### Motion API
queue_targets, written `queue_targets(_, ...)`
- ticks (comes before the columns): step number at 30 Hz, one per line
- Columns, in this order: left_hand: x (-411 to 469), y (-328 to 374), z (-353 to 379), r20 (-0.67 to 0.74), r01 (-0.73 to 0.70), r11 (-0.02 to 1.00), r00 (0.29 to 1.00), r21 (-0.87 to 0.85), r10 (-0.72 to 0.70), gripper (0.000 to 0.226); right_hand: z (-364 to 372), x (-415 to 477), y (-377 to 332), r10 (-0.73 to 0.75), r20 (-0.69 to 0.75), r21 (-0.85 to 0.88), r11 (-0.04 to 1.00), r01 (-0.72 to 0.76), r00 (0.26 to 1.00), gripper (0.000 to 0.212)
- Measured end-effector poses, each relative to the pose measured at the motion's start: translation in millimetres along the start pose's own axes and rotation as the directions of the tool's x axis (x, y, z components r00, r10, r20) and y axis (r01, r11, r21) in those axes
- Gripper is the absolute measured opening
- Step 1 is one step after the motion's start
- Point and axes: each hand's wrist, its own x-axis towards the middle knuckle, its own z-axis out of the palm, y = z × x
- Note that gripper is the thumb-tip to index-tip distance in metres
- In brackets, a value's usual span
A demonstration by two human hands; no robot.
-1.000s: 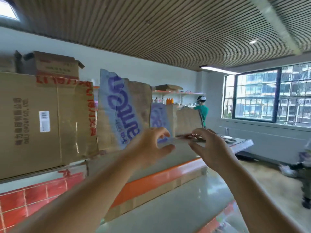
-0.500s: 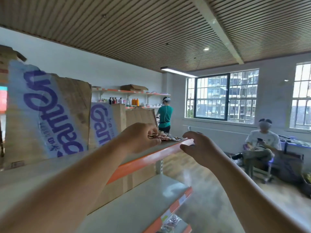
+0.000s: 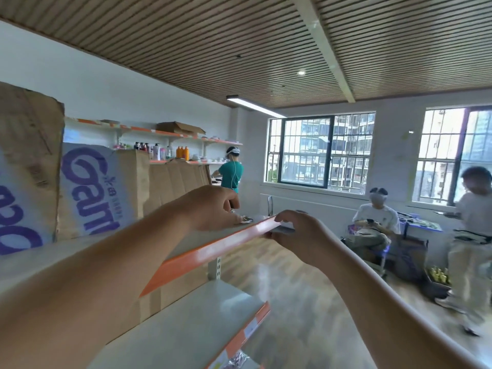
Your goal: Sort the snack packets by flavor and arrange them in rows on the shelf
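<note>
At centre frame the left hand point(image 3: 210, 209) rested on the top shelf point(image 3: 213, 252), its grip closed, fingers curled down over the near end of a snack packet point(image 3: 244, 220) that lay flat at the shelf's far end. Just right of it, the right hand point(image 3: 298, 235) gripped the shelf's end corner, fingers over the top and thumb beneath. Printed cardboard sheets point(image 3: 90, 187) stood upright along the back of the shelf at the left. On the lower shelf point(image 3: 186, 323), another packet point(image 3: 237, 358) showed at the bottom edge of the frame.
</note>
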Motion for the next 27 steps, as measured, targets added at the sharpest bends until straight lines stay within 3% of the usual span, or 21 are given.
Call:
queue_targets(5,51,-24,12,0.042,0.008,1.0,0.999,0.014,-0.009,0.024,5,47,26,-0.006,0.013,-0.153,0.988,0.008,1.0,0.026)
queue_targets(15,140,-99,35,0.121,0.152,0.986,0.98,0.066,-0.159,0.027,55,177,63,-0.075,0.114,-0.059,0.995,0.082,0.991,0.021)
queue_targets(20,166,-129,60,0.178,0.227,0.969,0.954,0.094,-0.241,0.023,96,225,79,-0.107,0.237,-0.038,0.992,0.119,0.966,0.023)
queue_targets(27,195,-142,93,0.113,0.396,0.914,0.908,0.086,-0.404,0.022,135,286,106,-0.257,0.347,0.082,0.966,0.244,0.902,0.024)
